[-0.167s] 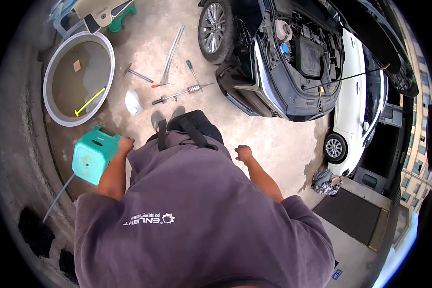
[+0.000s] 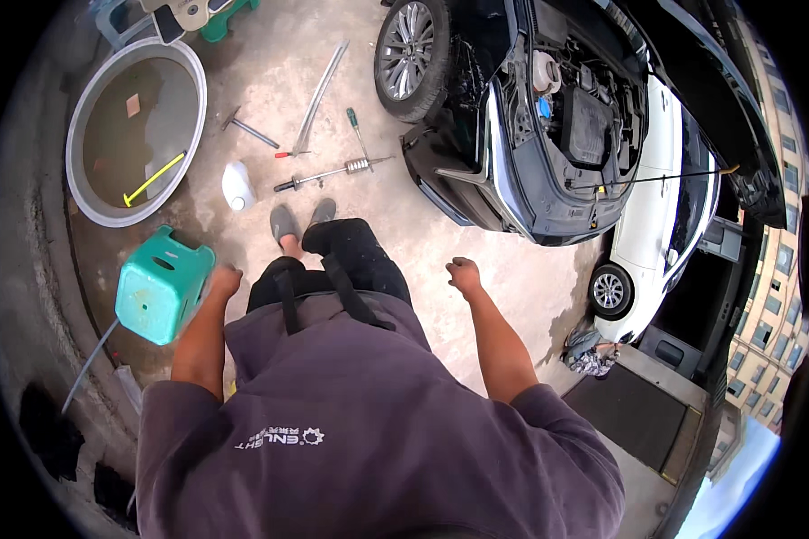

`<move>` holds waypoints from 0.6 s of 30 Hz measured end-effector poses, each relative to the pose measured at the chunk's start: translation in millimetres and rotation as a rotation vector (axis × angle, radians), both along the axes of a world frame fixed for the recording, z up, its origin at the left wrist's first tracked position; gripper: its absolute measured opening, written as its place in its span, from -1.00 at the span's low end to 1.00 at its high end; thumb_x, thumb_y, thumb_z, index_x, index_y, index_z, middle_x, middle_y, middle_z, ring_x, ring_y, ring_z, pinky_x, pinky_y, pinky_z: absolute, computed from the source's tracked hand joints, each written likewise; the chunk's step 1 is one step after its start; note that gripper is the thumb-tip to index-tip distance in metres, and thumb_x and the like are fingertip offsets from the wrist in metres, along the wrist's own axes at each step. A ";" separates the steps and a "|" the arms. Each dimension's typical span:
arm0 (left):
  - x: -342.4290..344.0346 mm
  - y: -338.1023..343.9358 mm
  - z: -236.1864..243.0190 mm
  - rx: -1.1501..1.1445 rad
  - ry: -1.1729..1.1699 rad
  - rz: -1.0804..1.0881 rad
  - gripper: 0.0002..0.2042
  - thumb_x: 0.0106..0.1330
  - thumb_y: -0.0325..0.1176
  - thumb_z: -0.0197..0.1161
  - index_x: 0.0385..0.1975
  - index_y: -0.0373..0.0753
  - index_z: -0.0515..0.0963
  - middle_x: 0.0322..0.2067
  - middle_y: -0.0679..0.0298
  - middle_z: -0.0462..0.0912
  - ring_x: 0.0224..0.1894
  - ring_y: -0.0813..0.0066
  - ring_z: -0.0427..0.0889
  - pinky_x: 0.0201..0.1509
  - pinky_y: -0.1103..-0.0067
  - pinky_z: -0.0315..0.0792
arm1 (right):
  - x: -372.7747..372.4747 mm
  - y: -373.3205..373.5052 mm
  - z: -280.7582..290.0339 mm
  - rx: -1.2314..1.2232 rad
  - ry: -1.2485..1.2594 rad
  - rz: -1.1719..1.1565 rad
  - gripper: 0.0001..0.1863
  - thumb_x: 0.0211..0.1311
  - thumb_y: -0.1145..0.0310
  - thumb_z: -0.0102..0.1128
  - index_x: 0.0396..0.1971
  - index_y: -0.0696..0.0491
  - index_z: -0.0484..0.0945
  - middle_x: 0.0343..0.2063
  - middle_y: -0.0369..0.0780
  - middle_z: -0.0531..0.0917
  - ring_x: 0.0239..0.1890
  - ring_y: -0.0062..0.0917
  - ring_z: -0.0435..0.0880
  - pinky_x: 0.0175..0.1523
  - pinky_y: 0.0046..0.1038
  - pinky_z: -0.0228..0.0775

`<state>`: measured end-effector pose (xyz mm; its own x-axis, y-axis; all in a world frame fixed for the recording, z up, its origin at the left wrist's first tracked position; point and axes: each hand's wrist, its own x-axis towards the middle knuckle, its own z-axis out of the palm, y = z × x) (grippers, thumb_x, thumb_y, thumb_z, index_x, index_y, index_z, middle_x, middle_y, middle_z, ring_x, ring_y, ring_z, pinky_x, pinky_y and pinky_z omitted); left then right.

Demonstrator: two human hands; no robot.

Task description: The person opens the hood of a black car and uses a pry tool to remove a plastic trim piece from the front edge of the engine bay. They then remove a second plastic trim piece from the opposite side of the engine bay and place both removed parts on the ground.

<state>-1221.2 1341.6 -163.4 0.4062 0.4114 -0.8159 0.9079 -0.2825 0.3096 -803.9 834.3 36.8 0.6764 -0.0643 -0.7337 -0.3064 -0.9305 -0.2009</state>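
Teal plastic stool (image 2: 162,284) hangs tilted off the concrete floor (image 2: 530,269), gripped at its edge by the left hand (image 2: 223,280) (fingers wrapped tight). Right hand (image 2: 463,272) is a loose fist, holding nothing, near the car's front bumper (image 2: 458,193).

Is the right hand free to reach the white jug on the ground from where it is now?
Probably not without bending down. The right hand is empty and closed at hip height, while the white jug lies on the concrete ahead to the left, past the shoes. Nothing blocks it.

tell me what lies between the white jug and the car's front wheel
In the head view, between the jug and the wheel: a slide hammer, a green screwdriver and a metal bar.
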 end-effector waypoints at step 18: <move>122.6 -152.2 -267.1 -0.272 0.171 -0.537 -0.66 0.29 -0.23 0.25 -0.08 -0.34 0.64 0.05 -0.01 0.58 0.12 0.06 0.58 0.16 0.30 0.57 | 407.8 159.8 -119.1 -0.381 -1.279 0.524 -0.42 0.49 0.01 -0.26 -0.19 0.19 0.64 -0.25 0.14 0.68 -0.18 0.14 0.62 -0.08 -0.01 0.43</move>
<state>-1098.5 1189.4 -430.4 0.3529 -0.0454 -0.9346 0.7040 -0.6450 0.2972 -396.0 994.0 -82.3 0.8538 0.3434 0.3913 0.2800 -0.9365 0.2110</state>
